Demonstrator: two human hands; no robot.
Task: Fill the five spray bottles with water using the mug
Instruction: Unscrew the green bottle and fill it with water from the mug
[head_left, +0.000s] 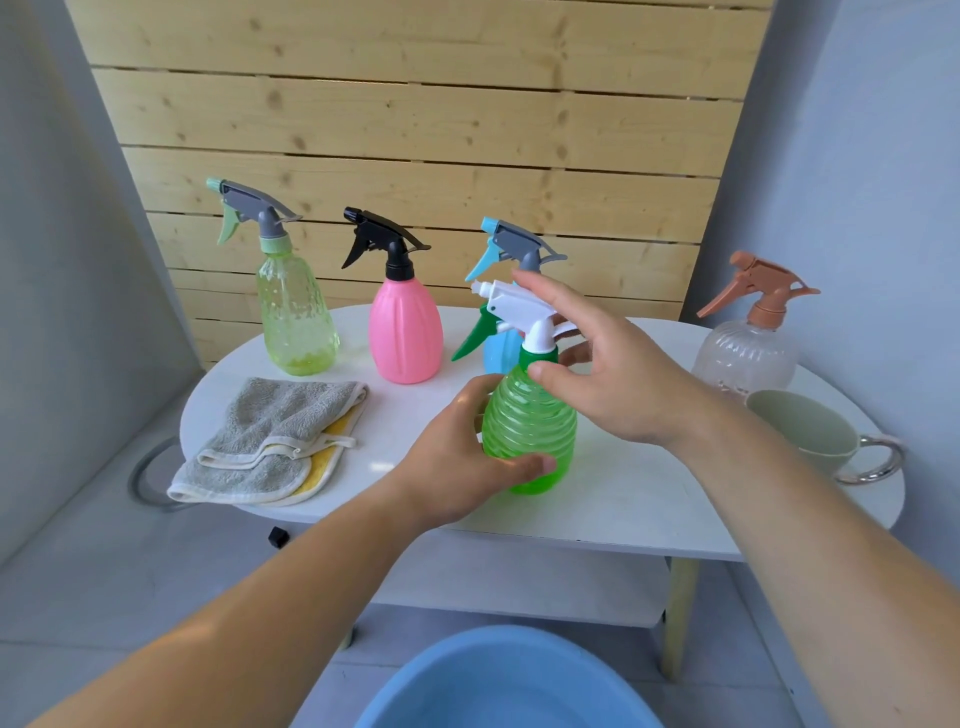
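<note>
A person's left hand (467, 452) grips the green bottle (530, 426) at the table's (623, 499) front. The right hand (623, 379) cups its white spray head (519, 301), grip unclear. All five bottles wear sprayers; the mug (800, 431) sits aside, so filling looks largely undone.

Left forearm (260, 613): bare, it enters from the 8 o'clock corner and points toward 1 o'clock.
Left hand (467, 457): it grips the lower belly of the green bottle (530, 426) from the 9 o'clock side. The thumb (524, 464) lies across the front, and the other fingers go behind, mostly hidden.
Right forearm (805, 545): bare, it enters from the 4 o'clock side and points toward 10 o'clock.
Right hand (613, 374): it is at 1 o'clock from the left hand, with fingers spread and curved round the top of the same bottle. The index finger (524, 280) reaches toward 11 o'clock, the thumb tip rests on the shoulder, and the other fingers pass behind the neck.
Both hands: apart, not touching each other.
</note>
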